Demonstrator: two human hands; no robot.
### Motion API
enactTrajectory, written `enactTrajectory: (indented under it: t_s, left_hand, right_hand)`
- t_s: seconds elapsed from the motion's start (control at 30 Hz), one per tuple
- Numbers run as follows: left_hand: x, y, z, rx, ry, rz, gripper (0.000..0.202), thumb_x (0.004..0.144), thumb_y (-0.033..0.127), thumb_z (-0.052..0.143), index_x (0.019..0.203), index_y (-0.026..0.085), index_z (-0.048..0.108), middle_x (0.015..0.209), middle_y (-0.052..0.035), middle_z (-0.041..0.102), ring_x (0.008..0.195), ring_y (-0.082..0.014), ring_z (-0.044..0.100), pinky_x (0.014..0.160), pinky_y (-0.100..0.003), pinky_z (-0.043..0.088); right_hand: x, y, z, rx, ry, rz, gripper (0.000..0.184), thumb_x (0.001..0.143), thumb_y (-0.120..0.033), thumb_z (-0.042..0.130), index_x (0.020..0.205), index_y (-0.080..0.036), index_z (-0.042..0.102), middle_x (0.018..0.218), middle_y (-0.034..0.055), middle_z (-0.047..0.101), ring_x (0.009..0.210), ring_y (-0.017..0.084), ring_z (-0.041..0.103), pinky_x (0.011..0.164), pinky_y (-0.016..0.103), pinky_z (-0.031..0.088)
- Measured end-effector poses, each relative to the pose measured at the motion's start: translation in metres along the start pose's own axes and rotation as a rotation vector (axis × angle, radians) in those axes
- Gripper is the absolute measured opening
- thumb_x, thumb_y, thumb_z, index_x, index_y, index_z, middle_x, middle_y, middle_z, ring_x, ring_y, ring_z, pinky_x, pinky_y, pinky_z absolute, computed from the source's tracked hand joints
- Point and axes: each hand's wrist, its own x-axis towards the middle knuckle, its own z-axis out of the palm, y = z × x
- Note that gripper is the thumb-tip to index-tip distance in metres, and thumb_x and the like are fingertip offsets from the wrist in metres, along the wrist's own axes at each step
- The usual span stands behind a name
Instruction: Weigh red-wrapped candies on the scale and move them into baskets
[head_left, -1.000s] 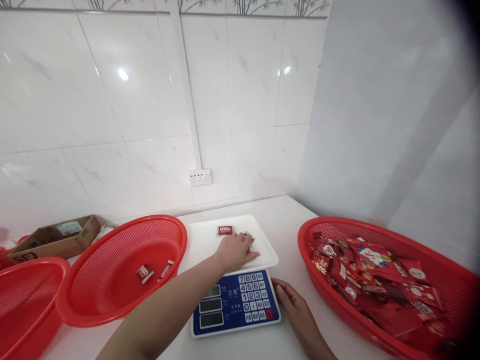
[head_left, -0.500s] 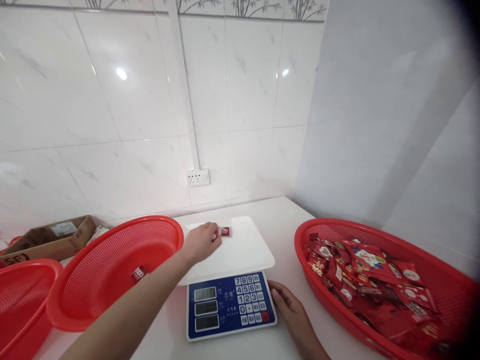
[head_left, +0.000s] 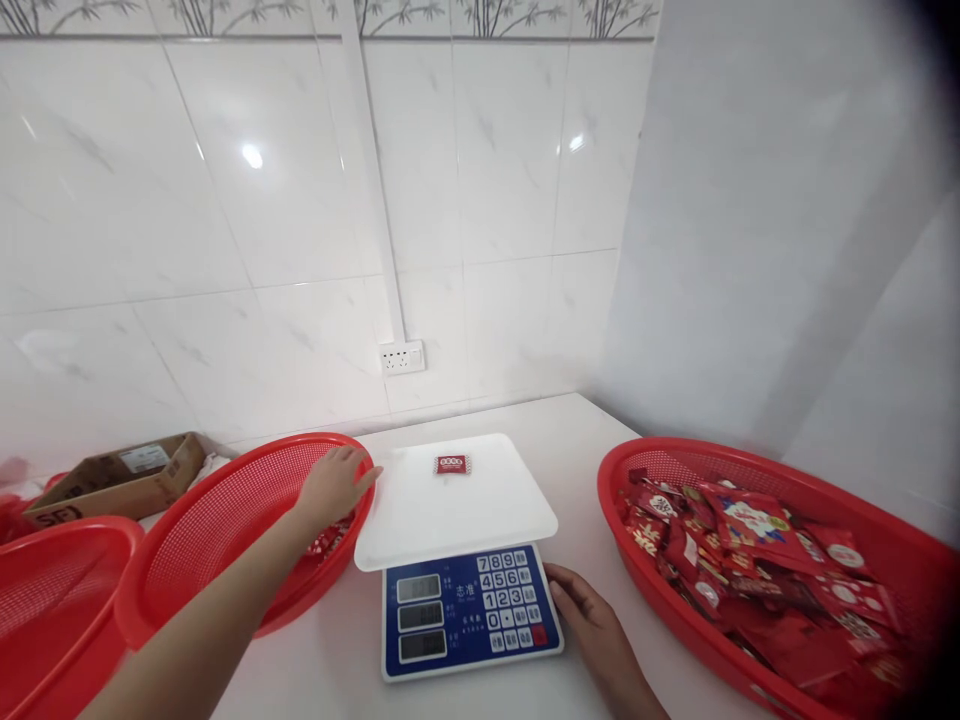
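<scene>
My left hand (head_left: 335, 487) is over the right side of the middle red basket (head_left: 135, 590), fingers apart, thumb pointing towards the scale. Beneath it, small red-and-white packets (head_left: 326, 542) lie in the basket, partly hidden by my hand and wrist. One small red packet (head_left: 452, 465) lies flat near the back of the white pan of the digital scale (head_left: 480, 515). My right hand (head_left: 589, 618) rests on the table by the right edge of the blue keypad (head_left: 510, 600), fingertips at the scale's side, holding nothing.
A large red basket (head_left: 611, 490) on the right holds many red packets (head_left: 750, 560). Another red basket (head_left: 124, 540) is at the far left, with an open cardboard box (head_left: 112, 485) behind it. A wall socket (head_left: 403, 357) sits above the table's back edge.
My left hand has moved left from the packets on the scale pan to over the middle basket. One packet now shows alone on the pan. My right hand has stayed by the scale.
</scene>
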Motion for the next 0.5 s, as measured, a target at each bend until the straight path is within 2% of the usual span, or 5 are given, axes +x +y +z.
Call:
enactTrajectory:
  t_s: [0.1,0.2,0.3,0.4,0.5]
  left_hand:
    - [0.015,0.035,0.017,-0.070,-0.053,0.185,0.048,0.090,0.044,0.026,0.125,0.018,0.046,0.132,-0.0102,0.050,0.124,-0.0225,0.041,0.100,-0.035,0.035]
    - [0.031,0.070,0.036,-0.114,-0.125,0.358,0.043,0.091,0.039,0.031,0.130,0.024,0.042,0.137,-0.0048,0.046,0.130,-0.0196,0.034,0.105,-0.033,0.029]
    - [0.045,0.095,0.051,-0.133,-0.143,0.431,0.039,0.091,0.030,0.031,0.126,0.022,0.046,0.129,-0.0070,0.053,0.125,-0.0196,0.041,0.103,-0.033,0.032]
    - [0.051,0.103,0.054,-0.136,-0.123,0.405,0.036,0.091,0.024,0.029,0.119,0.017,0.051,0.112,-0.0103,0.060,0.105,-0.0211,0.056,0.090,-0.035,0.043]
    - [0.048,0.095,0.044,-0.136,-0.093,0.342,0.034,0.090,0.023,0.030,0.118,0.020,0.050,0.109,-0.0091,0.060,0.094,-0.0211,0.061,0.078,-0.034,0.047]
  right_hand:
    - [0.000,0.001,0.001,0.026,0.007,-0.004,0.036,0.070,-0.048,0.062,0.094,-0.023,0.069,0.100,0.0070,0.070,0.094,0.028,0.063,0.083,0.040,0.051]
    - [0.000,0.001,0.002,0.033,0.012,-0.021,0.035,0.070,-0.049,0.063,0.093,-0.023,0.069,0.098,0.0074,0.071,0.093,0.028,0.063,0.083,0.041,0.051]
    - [-0.001,0.001,0.002,0.027,0.012,-0.031,0.035,0.071,-0.049,0.063,0.093,-0.022,0.069,0.099,0.0077,0.071,0.094,0.028,0.063,0.084,0.042,0.050]
    - [-0.002,0.001,0.002,0.020,0.013,-0.039,0.036,0.071,-0.049,0.062,0.094,-0.022,0.069,0.099,0.0076,0.070,0.094,0.028,0.063,0.084,0.042,0.050]
    - [-0.002,0.002,0.002,0.013,0.003,-0.052,0.035,0.073,-0.048,0.061,0.096,-0.023,0.069,0.100,0.0076,0.070,0.094,0.028,0.063,0.083,0.041,0.050]
